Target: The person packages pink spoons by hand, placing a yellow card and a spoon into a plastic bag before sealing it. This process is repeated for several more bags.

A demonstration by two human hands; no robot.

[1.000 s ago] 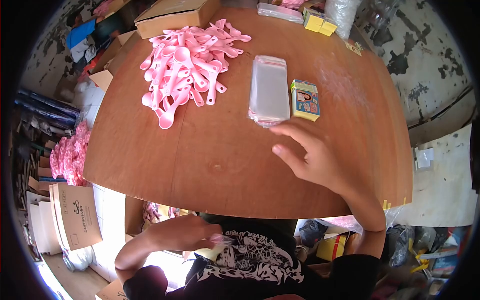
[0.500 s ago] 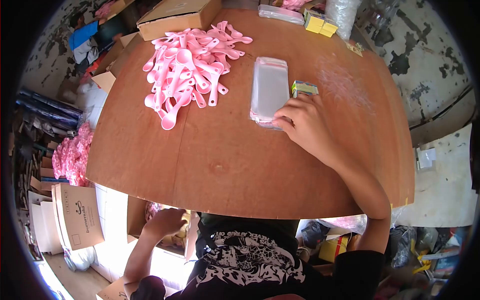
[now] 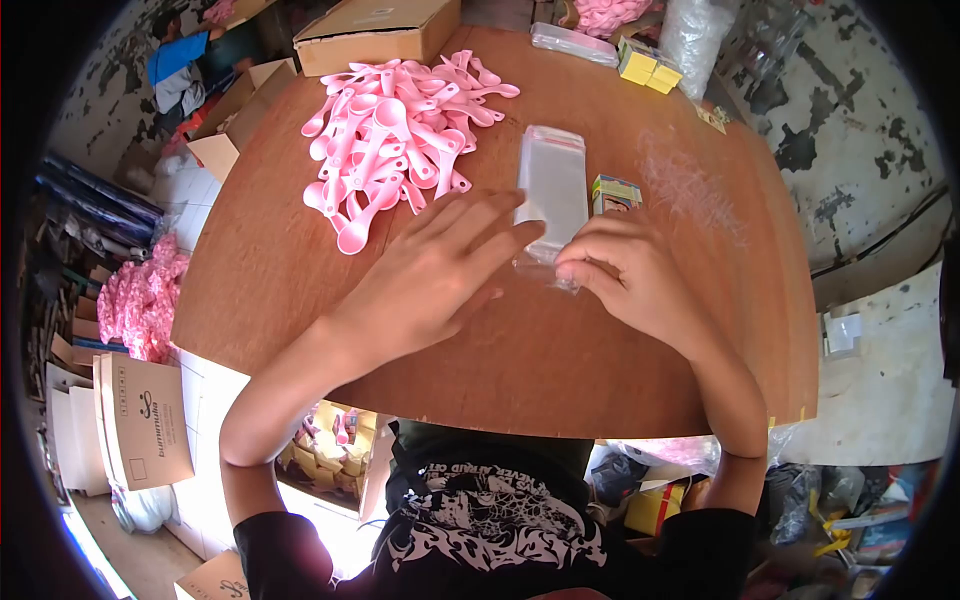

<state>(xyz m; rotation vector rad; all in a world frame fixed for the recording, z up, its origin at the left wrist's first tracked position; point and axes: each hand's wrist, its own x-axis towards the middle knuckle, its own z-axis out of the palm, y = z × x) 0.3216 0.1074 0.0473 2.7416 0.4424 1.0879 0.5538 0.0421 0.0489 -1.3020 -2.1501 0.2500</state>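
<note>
A stack of clear plastic bags [image 3: 556, 190] lies on the brown table [image 3: 450, 370]. At its near right corner my right hand [image 3: 625, 265] pinches the end of a clear bag, which sticks out toward me. My left hand [image 3: 440, 265] is over the table just left of the stack, fingers spread, holding nothing. Right of the stack, behind my right hand, is a small green and yellow box [image 3: 615, 193]. The heap of pink measuring spoons [image 3: 385, 130] lies beyond my left hand.
A closed cardboard box [image 3: 375, 35] is at the far left edge, with yellow boxes [image 3: 648, 66] and a bag pack [image 3: 574, 44] at the far right. An open carton [image 3: 335, 450] stands below the near edge. A person [image 3: 178, 70] is at the upper left.
My left hand has risen from below the table edge to beside the bag stack. My right hand has moved slightly toward me, drawing a bag's end out from the stack.
</note>
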